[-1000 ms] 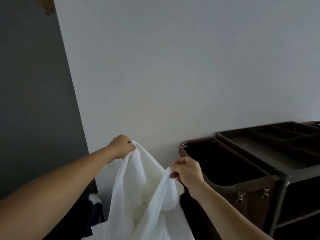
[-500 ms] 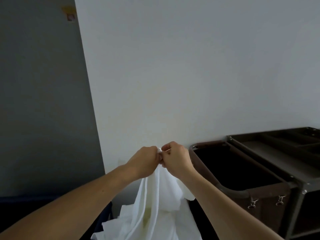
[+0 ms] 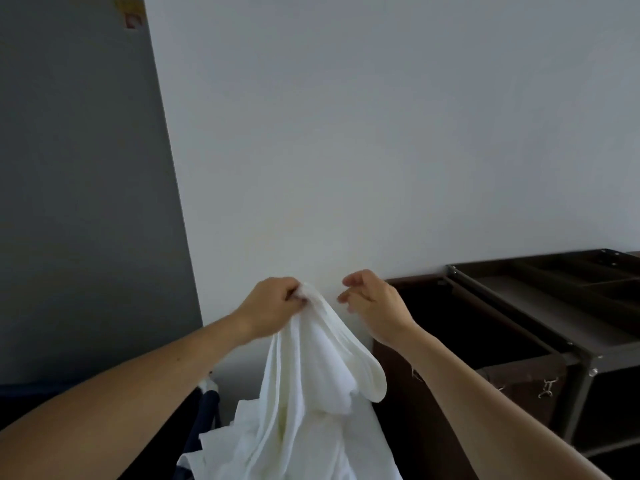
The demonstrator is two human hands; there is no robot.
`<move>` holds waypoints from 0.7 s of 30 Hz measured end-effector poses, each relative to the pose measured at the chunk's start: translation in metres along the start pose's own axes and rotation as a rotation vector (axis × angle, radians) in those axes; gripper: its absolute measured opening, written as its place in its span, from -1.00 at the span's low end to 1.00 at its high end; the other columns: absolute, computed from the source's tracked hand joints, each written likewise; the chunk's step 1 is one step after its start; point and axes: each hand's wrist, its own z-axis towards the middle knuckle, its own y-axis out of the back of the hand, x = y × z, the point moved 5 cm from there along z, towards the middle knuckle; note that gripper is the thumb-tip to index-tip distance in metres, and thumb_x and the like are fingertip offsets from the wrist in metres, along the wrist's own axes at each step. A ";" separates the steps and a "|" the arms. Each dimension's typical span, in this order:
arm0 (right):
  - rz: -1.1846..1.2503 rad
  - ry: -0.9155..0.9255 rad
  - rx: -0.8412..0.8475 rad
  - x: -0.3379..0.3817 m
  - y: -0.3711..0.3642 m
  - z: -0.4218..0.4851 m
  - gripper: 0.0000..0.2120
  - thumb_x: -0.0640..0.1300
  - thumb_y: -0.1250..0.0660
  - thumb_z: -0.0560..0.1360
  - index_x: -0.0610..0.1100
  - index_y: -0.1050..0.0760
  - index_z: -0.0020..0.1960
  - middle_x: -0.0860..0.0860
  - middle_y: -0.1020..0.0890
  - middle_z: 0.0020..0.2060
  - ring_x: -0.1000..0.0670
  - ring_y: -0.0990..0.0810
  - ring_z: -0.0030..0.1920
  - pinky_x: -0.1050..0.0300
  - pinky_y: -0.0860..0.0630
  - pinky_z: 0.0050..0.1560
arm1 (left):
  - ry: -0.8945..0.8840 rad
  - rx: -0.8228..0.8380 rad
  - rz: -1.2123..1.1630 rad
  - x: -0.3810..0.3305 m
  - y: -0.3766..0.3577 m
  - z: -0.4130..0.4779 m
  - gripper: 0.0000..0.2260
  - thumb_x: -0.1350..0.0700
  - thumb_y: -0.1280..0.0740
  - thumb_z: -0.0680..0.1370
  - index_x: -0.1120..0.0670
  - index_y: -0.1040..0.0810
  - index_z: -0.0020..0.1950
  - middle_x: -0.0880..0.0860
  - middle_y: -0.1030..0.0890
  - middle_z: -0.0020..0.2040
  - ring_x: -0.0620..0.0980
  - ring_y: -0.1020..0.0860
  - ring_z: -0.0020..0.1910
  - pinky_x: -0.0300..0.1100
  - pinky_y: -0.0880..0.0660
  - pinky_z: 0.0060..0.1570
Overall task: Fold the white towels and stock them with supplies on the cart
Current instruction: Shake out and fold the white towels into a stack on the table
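Note:
A white towel (image 3: 311, 375) hangs down in front of me, bunched at its top and draping in folds to the bottom edge. My left hand (image 3: 273, 306) grips the towel's gathered top corners. My right hand (image 3: 374, 303) hovers a short way to the right of it, fingers loosely curled and holding nothing. The dark brown cart (image 3: 571, 306) stands at the right, with a divided top tray and a fabric bag (image 3: 512, 367) hung on its left end.
A white wall (image 3: 346, 133) rises straight ahead, with a grey surface (image 3: 79, 202) to the left. A dark blue bin edge (image 3: 207, 410) shows low at the left, behind the towel.
My hands came together at the towel's top, then the right hand let go and moved right. The left hand now holds the gathered top alone.

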 end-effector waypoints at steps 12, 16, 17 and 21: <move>-0.323 0.028 -0.043 -0.111 -0.027 -0.050 -0.43 0.24 -0.42 0.42 0.14 -0.35 0.35 0.15 -0.08 0.54 0.01 -0.12 0.52 -0.01 -0.27 0.47 | 0.076 -0.394 -0.340 -0.026 0.078 0.044 -0.81 0.19 -0.22 0.57 0.31 -0.53 -0.03 0.11 -0.48 -0.21 0.03 -0.41 -0.24 -0.11 -0.32 -0.24; -0.332 0.054 -0.134 -0.118 -0.015 -0.051 -0.49 0.16 -0.47 0.44 0.12 -0.38 0.30 0.17 -0.33 0.40 0.06 -0.35 0.38 0.16 -0.41 0.32 | 0.067 -0.436 -0.383 -0.022 0.090 0.048 -0.81 0.18 -0.21 0.58 0.30 -0.51 -0.03 0.06 -0.45 -0.23 0.00 -0.39 -0.25 -0.12 -0.31 -0.28; -0.337 0.059 -0.108 -0.120 -0.016 -0.050 -0.56 0.15 -0.46 0.46 0.16 -0.40 0.27 0.20 -0.36 0.36 0.08 -0.37 0.35 0.23 -0.41 0.29 | 0.062 -0.438 -0.386 -0.021 0.091 0.048 -0.81 0.18 -0.21 0.58 0.32 -0.50 -0.03 0.07 -0.44 -0.23 0.00 -0.38 -0.25 -0.11 -0.30 -0.28; -0.456 0.082 0.030 -0.126 -0.026 -0.045 -0.77 0.17 -0.30 0.58 0.19 -0.46 0.21 0.27 -0.46 0.19 0.15 -0.46 0.18 0.49 -0.34 0.03 | 0.016 -0.414 -0.393 -0.021 0.092 0.048 -0.78 0.16 -0.21 0.57 0.34 -0.47 -0.02 0.08 -0.43 -0.20 0.00 -0.38 -0.23 -0.07 -0.31 -0.25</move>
